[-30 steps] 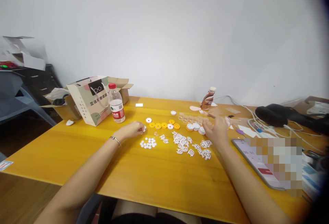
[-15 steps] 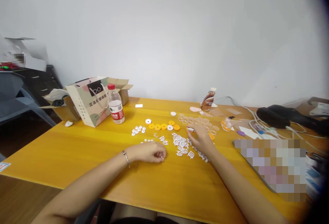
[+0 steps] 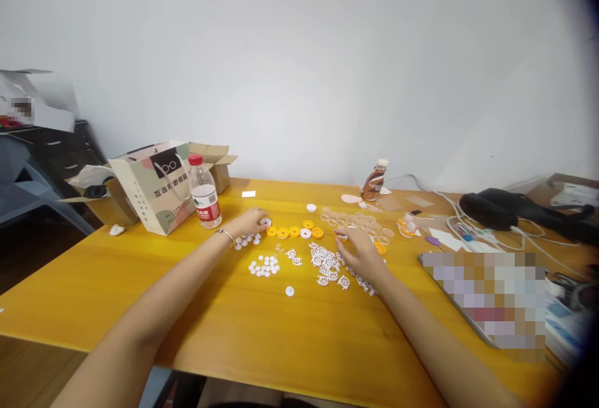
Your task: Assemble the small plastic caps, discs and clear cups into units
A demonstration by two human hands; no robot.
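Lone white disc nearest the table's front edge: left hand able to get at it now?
Likely yes: small white pieces lie between left hand and white disc, but they're low and nothing covers the disc.

Glossy yellow wood-look table (image 3: 224, 333), matt paper bag (image 3: 163, 189), clear plastic bottle (image 3: 204, 199).

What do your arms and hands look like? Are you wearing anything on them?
My left hand and right hand have no gloves, and no sleeves show on my forearms. A thin, shiny silver bracelet circles my left wrist; my right wrist has none.
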